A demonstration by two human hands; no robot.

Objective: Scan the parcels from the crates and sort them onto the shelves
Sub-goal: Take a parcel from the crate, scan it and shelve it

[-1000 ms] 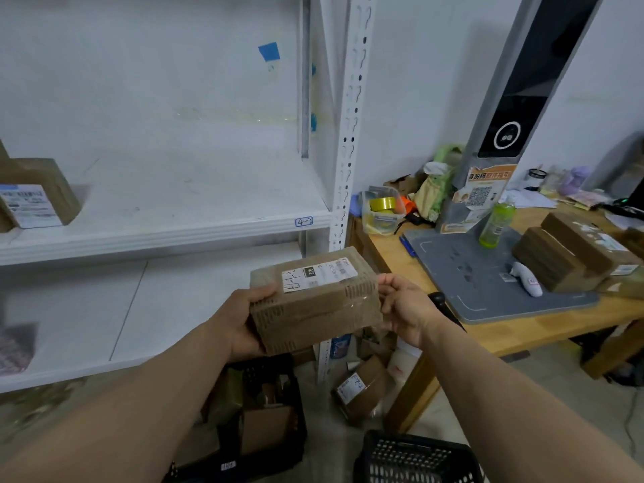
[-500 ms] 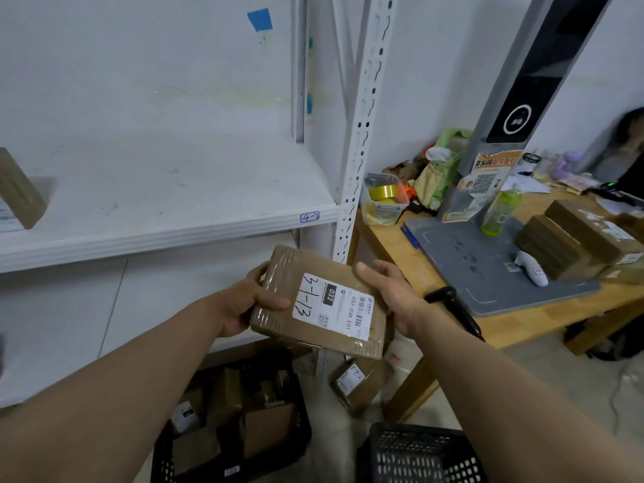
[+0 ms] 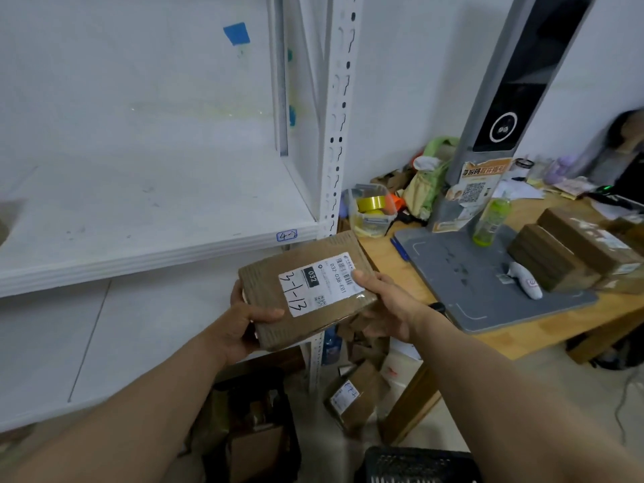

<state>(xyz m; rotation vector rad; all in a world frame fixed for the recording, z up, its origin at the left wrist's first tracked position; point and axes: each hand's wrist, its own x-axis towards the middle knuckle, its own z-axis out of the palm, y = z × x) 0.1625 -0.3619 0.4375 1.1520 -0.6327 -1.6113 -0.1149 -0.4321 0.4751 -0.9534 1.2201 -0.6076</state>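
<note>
A flat brown parcel (image 3: 278, 315) with a white label marked "3-1-13" is held level in front of me, label up. My left hand (image 3: 244, 325) grips its near left edge, thumb on top. My right hand (image 3: 386, 308) holds its right edge, thumb on the label. The white shelf (image 3: 156, 252) tagged "4-2" runs just behind and left of the parcel, with a lower shelf (image 3: 52, 360) beneath. A black crate (image 3: 258, 430) holding more parcels stands on the floor under my left arm. A white hand scanner (image 3: 524, 278) lies on the grey scanner base (image 3: 488, 308) to the right.
The wooden table (image 3: 557, 329) carries stacked brown parcels (image 3: 571, 252), a green bottle (image 3: 491, 221), a tub with yellow tape (image 3: 371, 210) and a tall scanner column (image 3: 512, 99). Loose parcels (image 3: 352, 399) lie on the floor. A second black crate (image 3: 418, 465) sits at the bottom edge.
The parcel has been tipped from edge-on to label up and turned so its label faces me. The view has swung right, and the parcel on the left shelf has left the frame.
</note>
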